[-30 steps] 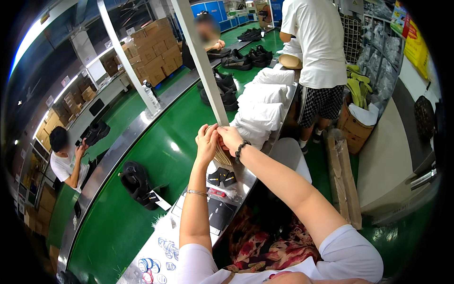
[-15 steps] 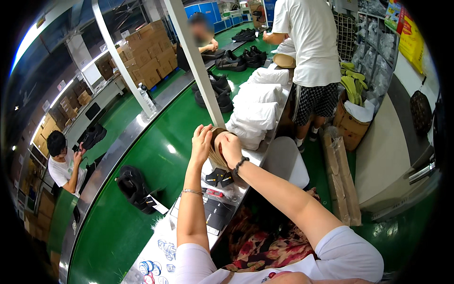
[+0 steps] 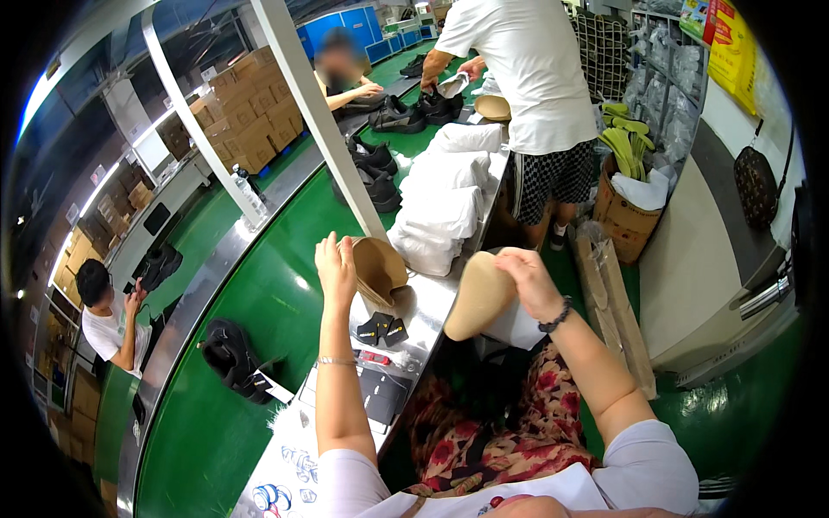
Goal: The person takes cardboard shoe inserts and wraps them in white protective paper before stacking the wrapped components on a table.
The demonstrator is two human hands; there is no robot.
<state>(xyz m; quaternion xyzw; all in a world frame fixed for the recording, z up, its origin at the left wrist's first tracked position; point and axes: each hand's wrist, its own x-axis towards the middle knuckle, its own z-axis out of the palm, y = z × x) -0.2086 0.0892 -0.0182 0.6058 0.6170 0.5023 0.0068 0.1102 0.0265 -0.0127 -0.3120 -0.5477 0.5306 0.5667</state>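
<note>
In my right hand [image 3: 528, 283], held out over the table's near edge, is a single tan insole board [image 3: 477, 298], pinched by its upper end. My left hand [image 3: 337, 269] is closed at the left edge of a curved stack of tan insole boards [image 3: 380, 269] on the metal table edge. Small black tags [image 3: 380, 329] lie just below that stack. A black shoe [image 3: 231, 358] with a white tag rests on the green belt to the left of my left forearm.
White wrapped bundles [image 3: 440, 200] are piled beyond the stack, beside a white post [image 3: 319, 116]. A person in a white shirt [image 3: 518, 78] stands at the far end, handling a shoe. Flat black packets [image 3: 380, 394] lie near me. A carton [image 3: 629, 220] stands at right.
My right hand has come away from the stack, moving right with one insole board. My left hand stays by the stack. The person beyond now handles a black shoe.
</note>
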